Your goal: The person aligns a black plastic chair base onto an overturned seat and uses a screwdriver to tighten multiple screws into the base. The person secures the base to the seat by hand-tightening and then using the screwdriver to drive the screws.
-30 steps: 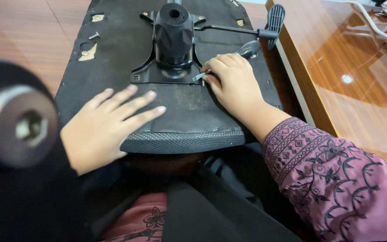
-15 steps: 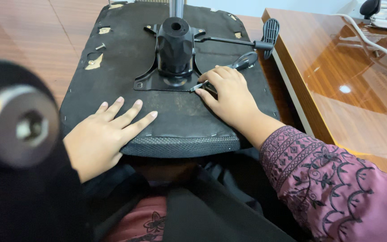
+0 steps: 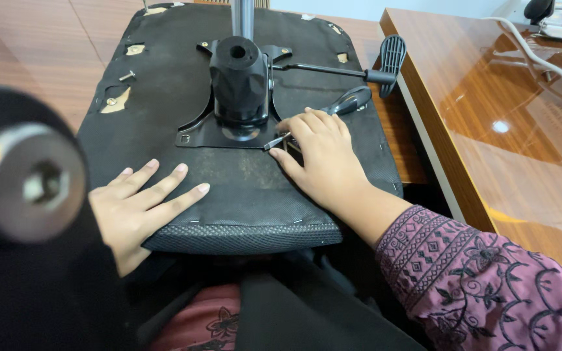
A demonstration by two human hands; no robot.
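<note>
Right hand (image 3: 323, 159) is gripping a thin metal tool (image 3: 276, 141) at the black steel mechanism plate (image 3: 209, 135); left hand (image 3: 139, 211), open-palmed, is bracing the upturned black fabric seat underside (image 3: 248, 188). Fastening looks unfinished.

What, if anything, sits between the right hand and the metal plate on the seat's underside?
Nothing visible. The right hand rests on the seat with its fingertips at the plate edge, where a small metal tool shows.
</note>
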